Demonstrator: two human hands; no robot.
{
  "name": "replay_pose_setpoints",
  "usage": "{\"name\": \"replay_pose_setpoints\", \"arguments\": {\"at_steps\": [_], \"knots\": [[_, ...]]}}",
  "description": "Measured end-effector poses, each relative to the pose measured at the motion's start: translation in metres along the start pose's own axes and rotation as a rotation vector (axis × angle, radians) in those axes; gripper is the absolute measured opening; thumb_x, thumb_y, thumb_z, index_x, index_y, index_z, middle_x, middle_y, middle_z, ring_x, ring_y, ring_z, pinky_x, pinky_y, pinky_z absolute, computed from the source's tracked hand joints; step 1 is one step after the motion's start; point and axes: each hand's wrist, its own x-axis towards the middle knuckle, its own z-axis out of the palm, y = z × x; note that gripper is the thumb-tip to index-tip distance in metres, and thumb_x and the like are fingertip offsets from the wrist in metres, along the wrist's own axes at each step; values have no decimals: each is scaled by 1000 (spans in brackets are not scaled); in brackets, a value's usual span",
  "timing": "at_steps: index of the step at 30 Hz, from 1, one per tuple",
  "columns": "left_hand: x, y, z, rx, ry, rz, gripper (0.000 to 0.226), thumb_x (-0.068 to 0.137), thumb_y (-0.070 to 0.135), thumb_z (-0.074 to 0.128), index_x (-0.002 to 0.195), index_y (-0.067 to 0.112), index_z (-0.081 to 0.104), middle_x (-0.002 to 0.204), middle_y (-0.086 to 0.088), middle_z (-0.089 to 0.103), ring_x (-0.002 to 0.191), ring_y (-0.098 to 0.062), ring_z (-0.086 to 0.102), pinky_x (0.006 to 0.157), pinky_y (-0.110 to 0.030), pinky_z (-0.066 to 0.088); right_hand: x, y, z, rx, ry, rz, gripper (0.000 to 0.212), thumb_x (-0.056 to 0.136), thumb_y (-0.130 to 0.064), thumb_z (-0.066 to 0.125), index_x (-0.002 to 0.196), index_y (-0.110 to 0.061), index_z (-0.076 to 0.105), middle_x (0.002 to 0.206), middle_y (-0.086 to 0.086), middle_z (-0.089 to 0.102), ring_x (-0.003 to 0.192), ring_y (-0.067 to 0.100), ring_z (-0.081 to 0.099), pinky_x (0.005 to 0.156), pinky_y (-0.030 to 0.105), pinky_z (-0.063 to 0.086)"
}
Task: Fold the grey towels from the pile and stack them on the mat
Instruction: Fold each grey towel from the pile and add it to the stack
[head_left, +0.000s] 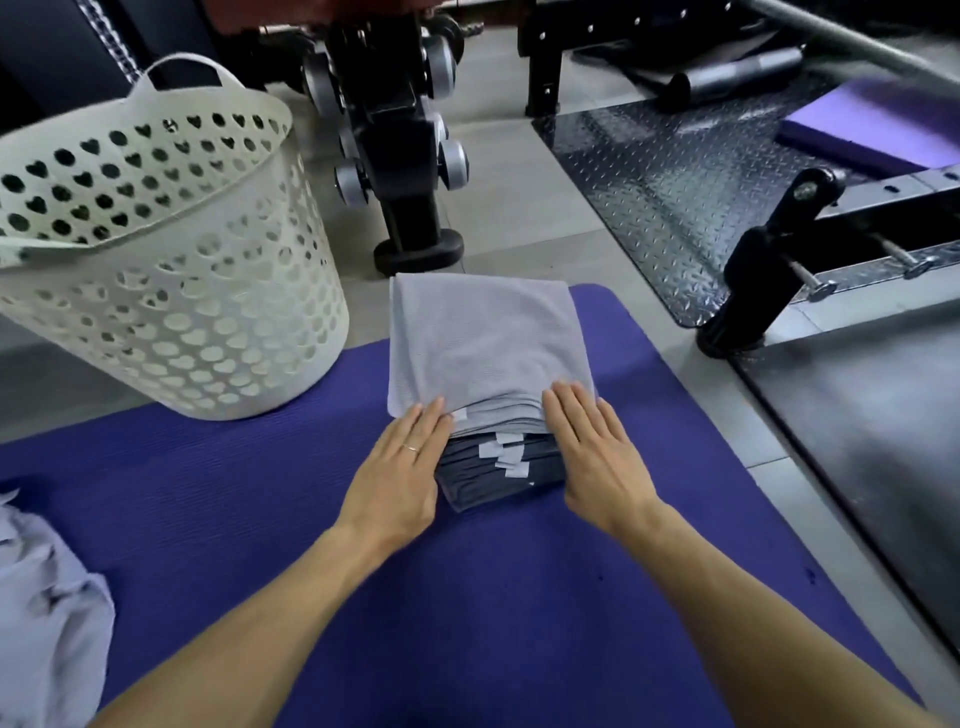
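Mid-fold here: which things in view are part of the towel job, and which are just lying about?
Job: both hands, left and right; stack of folded towels; unfolded pile; purple mat.
Lying about: white basket; dumbbell rack; checker-plate platform.

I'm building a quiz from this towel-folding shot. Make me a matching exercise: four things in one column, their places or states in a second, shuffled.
1. white perforated plastic laundry basket
2. light grey folded towel
3. dark grey folded towels
4. crumpled pale towels

A. bottom of the stack
B. top of the stack, under both hands
C. on the floor, left of the stack
D. unfolded, at the left edge

Pairs: 1-C, 2-B, 3-A, 4-D
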Motion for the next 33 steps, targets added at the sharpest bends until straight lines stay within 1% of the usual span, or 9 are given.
{"name": "replay_pose_setpoints", "arguments": {"at_steps": [5, 7, 11, 14, 17, 21, 27, 29, 33], "knots": [[8, -2, -19, -26, -17, -7, 71, 72, -1, 68, 141, 6, 51, 151, -10, 44, 136, -28, 46, 113, -42, 35, 17, -9, -22, 130, -88, -77, 102, 76, -7, 56, 157, -14, -4, 166, 3, -1, 153, 23, 1, 123, 38, 2], [12, -2, -28, -25, -8, -22, 59, 74, 3, 70, 132, 7, 60, 142, -11, 55, 126, -27, 57, 108, -44, 41, 14, -12, -26, 146, -99, -115, 98, 76, -6, 57, 158, -16, 3, 166, 3, 2, 153, 26, 3, 124, 42, 7], [33, 2, -51, -135, 37, -97, 21, 94, 22, 57, 111, 16, 67, 111, -1, 70, 97, -27, 67, 87, -39, 50, 9, -1, -23, 161, -58, -175, 93, 66, -4, 68, 151, -15, 34, 156, 10, 35, 141, 35, 38, 111, 46, 36], [49, 3, -57, -247, 5, -213, 22, 98, 30, 55, 114, 17, 63, 109, 2, 63, 96, -23, 62, 77, -41, 53, 16, 0, -31, 330, 22, -108, 56, 87, -12, 60, 142, -18, 48, 145, 4, 49, 128, 32, 49, 100, 47, 47], [53, 0, -52, -337, -2, -236, 19, 97, 26, 58, 112, 16, 64, 108, 4, 57, 97, -19, 60, 81, -40, 52, 27, -3, -44, 460, 61, -2, 32, 100, -20, 49, 130, -20, 61, 131, -2, 61, 118, 26, 56, 90, 40, 50], [51, -9, -49, -424, 61, -257, 15, 95, 17, 60, 108, 14, 68, 101, 7, 57, 89, -9, 53, 83, -31, 49, 40, -7, -53, 510, 40, 63, 26, 101, -27, 52, 122, -21, 66, 116, -2, 66, 105, 20, 58, 80, 34, 50], [51, -14, -55, -539, 197, -323, 15, 94, 14, 62, 105, 14, 71, 95, 10, 60, 83, -8, 56, 79, -25, 48, 52, -16, -53, 545, 79, 53, 21, 97, -24, 59, 113, -17, 71, 109, -2, 66, 99, 17, 58, 79, 33, 50], [49, -17, -56, -527, 182, -298, 17, 95, 18, 60, 109, 16, 70, 99, 11, 60, 85, -8, 57, 79, -23, 48, 56, -15, -52, 511, 106, 33, 19, 97, -25, 60, 109, -16, 72, 106, -3, 66, 97, 16, 59, 75, 31, 48], [48, -31, -57, -333, 166, -114, 20, 97, 19, 57, 113, 14, 69, 104, 4, 67, 86, -19, 63, 75, -35, 53, 62, -15, -48, 333, 124, -67, 22, 98, -22, 55, 87, -11, 71, 89, 2, 63, 82, 24, 58, 60, 30, 40]]}}
